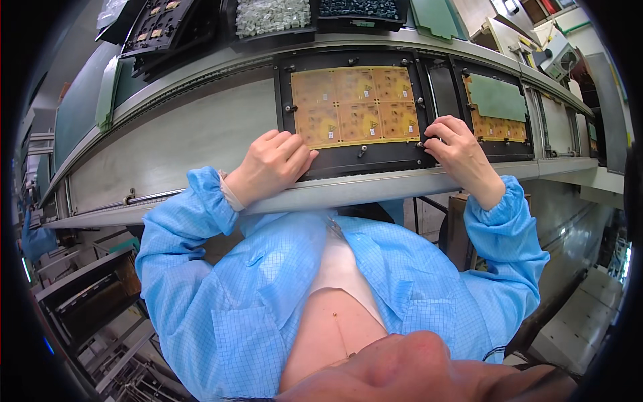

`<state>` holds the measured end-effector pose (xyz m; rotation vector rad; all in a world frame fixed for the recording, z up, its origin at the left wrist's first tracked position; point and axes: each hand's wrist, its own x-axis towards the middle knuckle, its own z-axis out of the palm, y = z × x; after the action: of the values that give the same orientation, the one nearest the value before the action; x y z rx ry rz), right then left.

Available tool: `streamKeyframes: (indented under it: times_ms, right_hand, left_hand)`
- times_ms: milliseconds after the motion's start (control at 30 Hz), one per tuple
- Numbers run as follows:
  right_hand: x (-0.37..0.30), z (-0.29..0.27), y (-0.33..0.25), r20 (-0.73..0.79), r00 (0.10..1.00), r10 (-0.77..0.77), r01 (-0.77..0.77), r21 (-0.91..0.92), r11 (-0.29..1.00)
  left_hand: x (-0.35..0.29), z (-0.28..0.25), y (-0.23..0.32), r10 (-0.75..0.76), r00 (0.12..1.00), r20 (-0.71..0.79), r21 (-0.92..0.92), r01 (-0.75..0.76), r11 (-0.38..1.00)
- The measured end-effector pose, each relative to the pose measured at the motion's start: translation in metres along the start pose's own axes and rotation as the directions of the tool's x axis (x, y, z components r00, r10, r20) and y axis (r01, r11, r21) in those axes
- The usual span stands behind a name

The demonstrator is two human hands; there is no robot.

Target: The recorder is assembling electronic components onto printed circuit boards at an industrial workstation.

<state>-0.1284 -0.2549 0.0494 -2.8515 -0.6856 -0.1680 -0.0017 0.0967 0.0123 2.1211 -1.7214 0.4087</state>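
Blue, finely checked cloth smock sleeves (177,231) end near a silver metal rail (382,183). Beyond them, the bare left hand (273,163) and right hand (462,149) are well apart, fingers curled at the near corners of a flat black rectangular frame (395,156) (whether either grips anything, I cannot tell). Set in this frame is a yellow-orange, six-section circuit panel (355,104); farther off, a black bin (274,37) holds small white parts (273,13)

Left of the left hand (271,164), the metal bed (174,130) leaves a wide passage. Between this hand and the right hand (460,144), the room above the yellow panel (358,120) is free, but small clips (363,151) rise around it. Just beyond the right hand, a second black frame (497,149) narrows the way.
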Motion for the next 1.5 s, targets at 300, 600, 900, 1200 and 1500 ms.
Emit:
streamKeyframes:
  times_ms: [300,600,900,1200,1500]
  right_hand:
    - [0.008,-0.006,0.001,0.081,0.993,-0.089,0.103,-0.188,0.977]
    - [0.040,-0.012,0.019,0.300,0.829,-0.472,0.554,-0.318,0.769]
    - [0.061,-0.018,0.016,0.364,0.890,-0.275,0.395,-0.315,0.863]
    - [0.130,0.047,0.061,-0.170,0.985,0.023,-0.018,0.035,0.999]
    - [0.165,0.070,0.068,-0.074,0.997,0.028,-0.031,-0.040,0.999]
  left_hand:
    - [0.009,0.003,0.016,-0.477,0.878,0.045,-0.114,0.479,0.870]
    - [0.021,-0.009,0.021,-0.431,0.893,0.131,0.108,0.419,0.901]
    - [0.058,0.025,0.025,-0.187,0.945,0.269,-0.104,0.221,0.970]
    - [0.077,0.033,0.027,-0.003,0.866,0.500,-0.038,0.025,0.999]
    - [0.098,0.025,0.021,0.247,0.836,0.490,0.027,-0.297,0.954]
